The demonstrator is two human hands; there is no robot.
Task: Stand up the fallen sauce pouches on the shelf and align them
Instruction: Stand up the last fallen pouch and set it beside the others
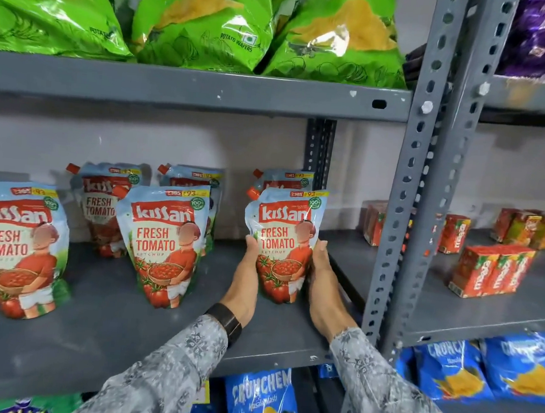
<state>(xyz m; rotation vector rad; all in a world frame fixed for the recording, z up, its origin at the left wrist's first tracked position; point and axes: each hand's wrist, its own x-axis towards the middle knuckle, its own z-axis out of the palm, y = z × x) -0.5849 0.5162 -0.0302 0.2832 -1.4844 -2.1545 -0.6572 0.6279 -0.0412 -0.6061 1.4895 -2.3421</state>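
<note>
Several Kissan tomato ketchup pouches stand upright on the grey metal shelf (pixel 125 318). The rightmost front pouch (pixel 283 243) stands between my two hands. My left hand (pixel 246 279) presses its left side and my right hand (pixel 322 275) presses its right side. Another pouch (pixel 283 182) stands right behind it. A middle front pouch (pixel 164 243) and a left front pouch (pixel 17 248) stand apart along the shelf. Two more pouches (pixel 102 199) (pixel 195 177) stand behind them near the wall.
A grey perforated upright (pixel 422 185) bounds the shelf on the right. Green chip bags (pixel 197 21) fill the shelf above. Blue chip bags (pixel 262 401) lie below. Red juice cartons (pixel 491 272) sit on the neighbouring shelf to the right.
</note>
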